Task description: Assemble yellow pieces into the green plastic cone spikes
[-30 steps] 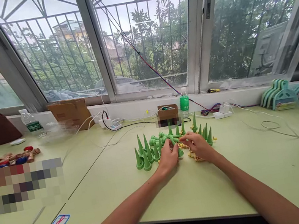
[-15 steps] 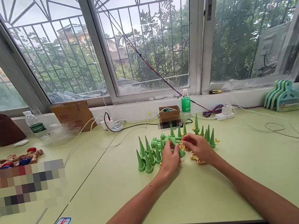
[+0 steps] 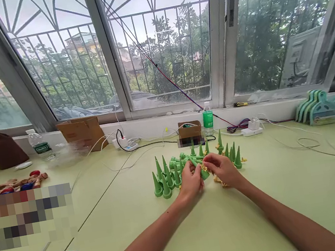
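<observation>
My left hand is closed around a green cone-shaped spike, whose wide end shows by the fingers. Close beside it, my right hand pinches a small yellow piece against that spike; the fingers partly hide the contact. Several green spikes stand point-up to the left of my hands, and more green spikes stand to the right. Behind my left hand, other green spikes lie in a heap. Loose yellow pieces are on the table under my right hand.
Behind the spikes are a small cardboard box and a green-labelled bottle. Cables and a power strip run along the back of the table. Pastel hangers stand at right. Wooden toys lie at left.
My right hand has moved slightly left, bringing its fingertips with the yellow piece up to the spike in my left hand. The camera view has shifted slightly.
</observation>
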`<state>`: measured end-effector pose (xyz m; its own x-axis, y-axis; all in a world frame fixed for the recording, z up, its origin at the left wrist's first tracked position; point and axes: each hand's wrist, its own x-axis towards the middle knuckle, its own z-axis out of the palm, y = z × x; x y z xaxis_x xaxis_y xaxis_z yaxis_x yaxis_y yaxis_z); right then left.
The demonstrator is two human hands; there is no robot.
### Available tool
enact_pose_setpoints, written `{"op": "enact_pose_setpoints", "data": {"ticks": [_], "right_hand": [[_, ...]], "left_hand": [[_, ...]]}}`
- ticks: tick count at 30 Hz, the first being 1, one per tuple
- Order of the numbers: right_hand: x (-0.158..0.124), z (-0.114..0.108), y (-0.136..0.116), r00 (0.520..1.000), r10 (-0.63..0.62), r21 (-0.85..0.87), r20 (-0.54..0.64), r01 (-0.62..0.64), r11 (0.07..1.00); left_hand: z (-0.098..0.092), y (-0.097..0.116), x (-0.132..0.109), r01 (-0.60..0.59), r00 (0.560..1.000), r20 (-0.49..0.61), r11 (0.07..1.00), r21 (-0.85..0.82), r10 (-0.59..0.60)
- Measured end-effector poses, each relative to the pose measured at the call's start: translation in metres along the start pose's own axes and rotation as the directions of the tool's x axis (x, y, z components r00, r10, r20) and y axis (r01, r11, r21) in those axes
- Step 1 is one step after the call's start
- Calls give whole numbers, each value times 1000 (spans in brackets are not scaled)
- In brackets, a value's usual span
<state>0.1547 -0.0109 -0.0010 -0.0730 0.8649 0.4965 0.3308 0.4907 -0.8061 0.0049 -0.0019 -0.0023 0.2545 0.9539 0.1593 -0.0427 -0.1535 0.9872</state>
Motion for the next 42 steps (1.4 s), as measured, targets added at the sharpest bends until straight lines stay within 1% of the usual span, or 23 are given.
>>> {"op": "enact_pose_setpoints", "data": {"ticks": [4,10,16,20,32,38,42], "right_hand": [[0,1,-2,1000,10,0,-6,-10,1000],[0,1,-5,1000,3,-51,-24,-5,999],[0,0,-5,999,-40,-124,-34,36,992],[0,-1,-5,999,-44,-153,-28,39,987],[0,-1,-1,998,-56,-208,8,56,977],[1,-1,-1,999,-36,-218,31,42,975],[0,-2,-2,998,-43,-245,52,55,968]], "left_hand": [[0,0,1,25,1000,-3,999,-38,-25],[0,-2,2,23,999,-21,997,-77,-25],[0,0,1,5,999,-50,996,-92,-9],[0,1,1,-24,998,-61,993,-117,17],[-1,1,0,-61,997,-61,994,-88,55],[-2,-2,3,-149,983,-105,989,2,148],[-3,-5,3,-212,971,-100,975,71,218]]}}
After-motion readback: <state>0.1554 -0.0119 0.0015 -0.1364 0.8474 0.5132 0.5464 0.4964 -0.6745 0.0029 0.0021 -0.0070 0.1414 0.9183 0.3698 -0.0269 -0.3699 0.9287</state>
